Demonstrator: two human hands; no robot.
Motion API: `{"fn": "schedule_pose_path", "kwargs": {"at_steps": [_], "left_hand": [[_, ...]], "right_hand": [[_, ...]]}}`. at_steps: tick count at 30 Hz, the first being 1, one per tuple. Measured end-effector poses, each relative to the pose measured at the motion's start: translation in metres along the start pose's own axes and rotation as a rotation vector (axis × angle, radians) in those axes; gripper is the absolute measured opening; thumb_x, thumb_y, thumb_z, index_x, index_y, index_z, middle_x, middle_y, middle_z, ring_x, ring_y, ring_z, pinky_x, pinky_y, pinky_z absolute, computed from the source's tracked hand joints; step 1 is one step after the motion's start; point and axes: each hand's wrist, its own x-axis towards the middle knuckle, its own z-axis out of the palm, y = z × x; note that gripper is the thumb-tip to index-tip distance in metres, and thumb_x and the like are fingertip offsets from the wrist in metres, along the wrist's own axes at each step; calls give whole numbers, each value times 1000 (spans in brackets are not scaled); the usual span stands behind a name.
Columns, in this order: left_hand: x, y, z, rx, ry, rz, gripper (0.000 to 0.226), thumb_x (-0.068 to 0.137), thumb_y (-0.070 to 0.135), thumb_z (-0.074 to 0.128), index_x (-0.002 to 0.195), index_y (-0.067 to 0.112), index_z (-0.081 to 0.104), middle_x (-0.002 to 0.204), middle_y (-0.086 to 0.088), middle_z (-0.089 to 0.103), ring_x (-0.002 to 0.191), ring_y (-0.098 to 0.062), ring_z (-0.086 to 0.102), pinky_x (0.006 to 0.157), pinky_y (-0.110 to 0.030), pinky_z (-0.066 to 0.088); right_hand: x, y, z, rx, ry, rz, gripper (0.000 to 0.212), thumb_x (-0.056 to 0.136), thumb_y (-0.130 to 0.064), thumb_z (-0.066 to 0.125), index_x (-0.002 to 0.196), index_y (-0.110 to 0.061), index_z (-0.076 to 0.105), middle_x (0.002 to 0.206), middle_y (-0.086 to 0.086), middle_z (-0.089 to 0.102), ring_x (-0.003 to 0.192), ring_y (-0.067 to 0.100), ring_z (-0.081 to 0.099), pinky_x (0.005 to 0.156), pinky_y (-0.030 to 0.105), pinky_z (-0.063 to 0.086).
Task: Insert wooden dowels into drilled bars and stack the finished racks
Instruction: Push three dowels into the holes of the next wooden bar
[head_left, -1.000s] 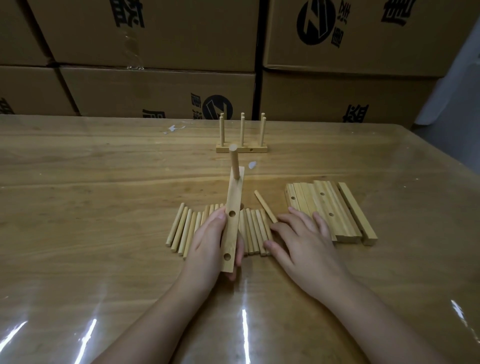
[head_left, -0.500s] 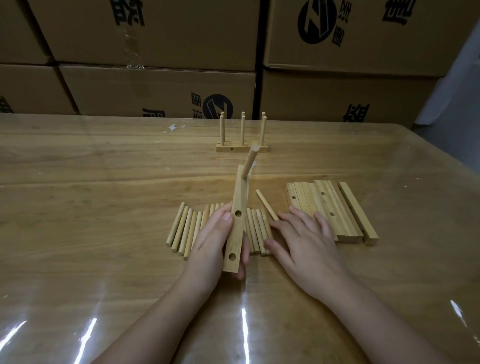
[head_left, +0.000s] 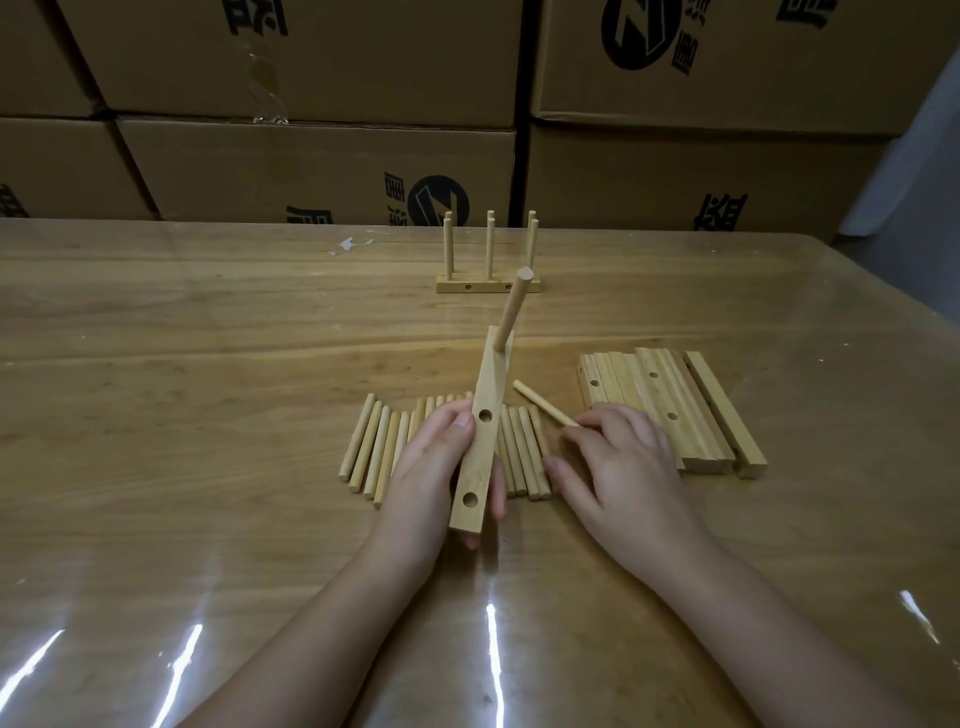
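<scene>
At L hand (head_left: 427, 480): flat drilled bar (head_left: 478, 457)

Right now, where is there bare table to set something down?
Bare: the stretch left of the row of loose wooden dowels, and the strip between them and the finished pegged rack behind. Crowded: the middle, where the left hand holding a drilled wooden bar, the right hand and stacked pale bars sit close.

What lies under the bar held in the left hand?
The row of loose dowels on the table; the bar and left hand cover its middle, so those dowels cannot be counted.
</scene>
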Motion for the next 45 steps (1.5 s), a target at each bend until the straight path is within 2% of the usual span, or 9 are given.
{"fn": "schedule_pose_path", "kwargs": {"at_steps": [4,7,11,19,24,29,34,39,45], "left_hand": [[1,-1,0,-6,-6,7,40,91,41,38,117,15,53,53,-8,58,37,-14,48,33,-20,37],[1,-2,1,-14,-28,9,36,91,44,39,118,24,52,58,-6,61,40,-14,52,36,-21,40],[2,-4,0,-12,-12,24,32,92,46,39,118,32,54,60,-6,63,44,-15,54,37,-23,42],[2,-5,-1,-14,-8,18,35,92,46,41,119,30,54,60,-6,62,44,-14,55,37,-21,42],[2,-3,1,-14,-6,17,39,91,44,41,122,24,52,57,-6,61,42,-13,53,36,-22,41],[2,-2,0,-16,-28,15,31,90,47,42,112,34,59,58,-7,61,42,-15,52,37,-22,41],[2,-2,0,-42,-3,12,27,86,50,51,108,39,61,59,-5,62,45,-15,55,36,-21,40],[4,-4,1,-18,84,-3,41,75,53,53,113,39,56,60,0,60,52,-11,56,38,-22,38],[6,-1,2,-50,192,35,46,87,38,37,130,22,44,56,-1,53,42,-12,46,37,-22,36]], "right_hand": [[0,1,-2,44,188,36,15,80,-17,70,93,-9,70,96,4,62,97,23,57,87,37,45],[-1,3,-4,88,275,67,14,73,-5,74,85,-8,67,87,6,60,79,21,59,73,33,48],[0,4,-1,47,257,86,22,74,-14,75,93,-11,65,92,4,59,84,20,58,78,34,43],[0,6,1,-113,128,148,38,82,-34,64,116,-16,63,108,4,51,102,21,46,86,35,37],[0,5,3,-165,94,123,37,84,-50,53,103,-21,66,115,1,49,110,18,42,89,36,32],[-2,4,4,-119,108,112,23,83,-42,58,84,-19,64,110,1,50,108,18,45,87,36,31],[-1,4,-2,224,324,152,13,83,-29,61,84,-16,61,95,-4,53,90,10,50,82,30,29],[1,0,-7,812,366,230,10,83,-20,67,86,-22,57,81,-9,60,78,1,58,68,14,47],[0,1,-9,977,402,203,19,77,-15,72,84,-27,59,84,-14,62,79,4,59,72,16,48]]}}
